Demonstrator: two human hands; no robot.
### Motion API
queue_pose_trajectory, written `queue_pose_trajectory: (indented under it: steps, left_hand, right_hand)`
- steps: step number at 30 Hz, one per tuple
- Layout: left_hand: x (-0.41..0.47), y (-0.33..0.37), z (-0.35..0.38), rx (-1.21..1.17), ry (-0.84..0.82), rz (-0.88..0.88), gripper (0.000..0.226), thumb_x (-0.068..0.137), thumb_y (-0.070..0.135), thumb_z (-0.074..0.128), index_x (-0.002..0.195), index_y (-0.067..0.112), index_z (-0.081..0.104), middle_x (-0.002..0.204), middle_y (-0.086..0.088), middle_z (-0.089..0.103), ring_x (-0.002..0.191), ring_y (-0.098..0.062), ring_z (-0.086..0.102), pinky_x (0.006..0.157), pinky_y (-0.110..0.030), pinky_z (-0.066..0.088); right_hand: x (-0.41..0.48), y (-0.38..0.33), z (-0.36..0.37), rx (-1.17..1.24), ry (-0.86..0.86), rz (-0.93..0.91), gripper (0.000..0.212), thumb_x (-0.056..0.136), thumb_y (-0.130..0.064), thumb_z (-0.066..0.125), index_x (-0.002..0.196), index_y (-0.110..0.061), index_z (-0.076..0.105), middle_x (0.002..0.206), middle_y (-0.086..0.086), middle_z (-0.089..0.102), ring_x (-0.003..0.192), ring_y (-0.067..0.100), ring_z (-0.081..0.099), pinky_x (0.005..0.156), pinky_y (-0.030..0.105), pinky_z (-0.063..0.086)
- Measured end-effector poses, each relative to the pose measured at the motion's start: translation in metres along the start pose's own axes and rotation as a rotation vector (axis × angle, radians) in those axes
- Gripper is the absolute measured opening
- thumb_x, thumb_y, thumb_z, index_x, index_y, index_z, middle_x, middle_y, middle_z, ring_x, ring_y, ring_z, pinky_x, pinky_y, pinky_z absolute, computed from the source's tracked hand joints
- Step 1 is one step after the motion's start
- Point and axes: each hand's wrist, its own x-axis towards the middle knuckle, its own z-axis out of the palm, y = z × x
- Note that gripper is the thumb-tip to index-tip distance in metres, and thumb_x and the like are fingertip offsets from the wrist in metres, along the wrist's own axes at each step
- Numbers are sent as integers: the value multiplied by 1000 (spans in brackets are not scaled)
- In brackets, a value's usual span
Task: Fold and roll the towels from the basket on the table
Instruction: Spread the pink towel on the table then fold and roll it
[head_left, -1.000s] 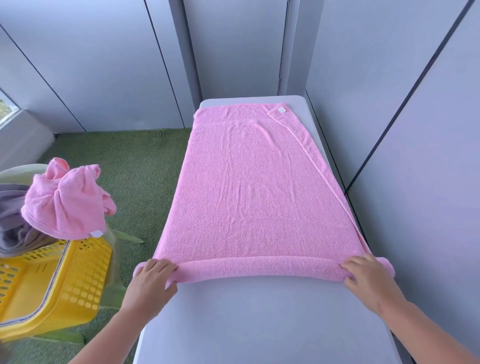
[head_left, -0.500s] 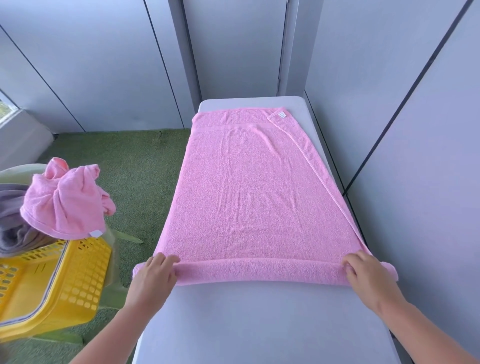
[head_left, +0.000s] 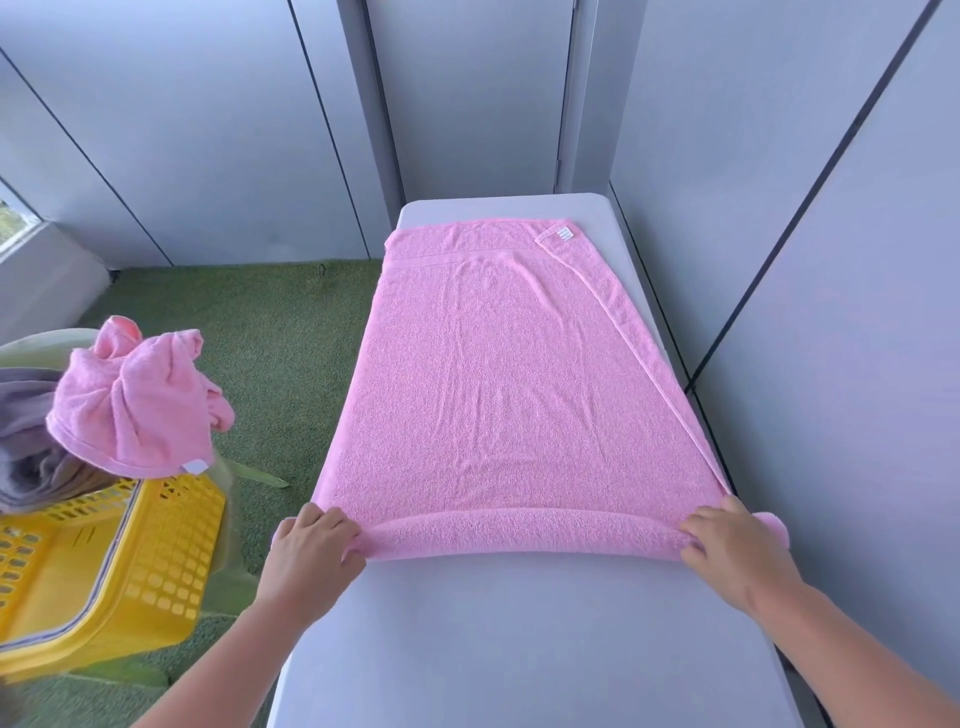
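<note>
Towel (head_left: 509, 389), near edge rolled
My left hand (head_left: 311, 548) and right hand (head_left: 727, 540) grip the roll's ends; bare table (head_left: 519, 649) nearer me.

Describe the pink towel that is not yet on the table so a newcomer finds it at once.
Left of the long grey table stands a yellow plastic laundry basket. Heaped on top, beside grey cloth, sits the crumpled pink terry towel. Unlike the flat pink towel spread on the table, it is bunched into a lump.
</note>
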Motion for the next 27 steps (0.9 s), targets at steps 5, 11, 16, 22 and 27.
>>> queue_pose_trajectory:
  steps: [5, 11, 16, 22, 27]
  left_hand:
    - [-10, -6, 4, 40, 8, 44, 33, 82, 43, 43, 62, 26, 64, 78, 13, 39, 78, -17, 41, 69, -35, 41]
    - [-11, -6, 5, -87, 2, -52, 23, 81, 38, 48, 92, 34, 67, 85, 11, 51, 83, -18, 55, 60, -37, 48]
    - [-12, -1, 2, -216, 81, -19, 23, 91, 36, 39, 93, 30, 61, 91, 16, 54, 85, -20, 55, 58, -39, 49]
    - [-11, -4, 3, -70, 0, 38, 40, 71, 45, 63, 109, 33, 69, 104, 22, 63, 101, -16, 53, 80, -39, 47]
    - [-1, 2, 0, 6, 4, 30, 31, 71, 44, 52, 91, 34, 72, 85, 20, 61, 88, -17, 53, 72, -37, 43]
  right_hand:
    - [-5, 7, 2, 24, -214, 85, 22, 85, -38, 39, 75, -21, 50, 82, -7, 51, 69, 8, 53, 60, 28, 40]
    - [-12, 2, 6, 84, -7, 121, 14, 85, -26, 51, 85, -35, 62, 93, -14, 50, 69, 4, 59, 61, 27, 44]
    - [-13, 5, 14, 231, 183, 26, 25, 76, 0, 71, 77, -24, 70, 81, -13, 57, 74, 14, 61, 63, 25, 36]
    - [-11, 10, 28, 190, -20, -23, 43, 76, -9, 69, 118, -16, 69, 118, -7, 65, 114, 19, 53, 99, 32, 43]
    - [-9, -2, 8, 112, 54, -3, 21, 73, -14, 74, 91, -26, 75, 86, -19, 68, 93, 15, 54, 66, 17, 38]
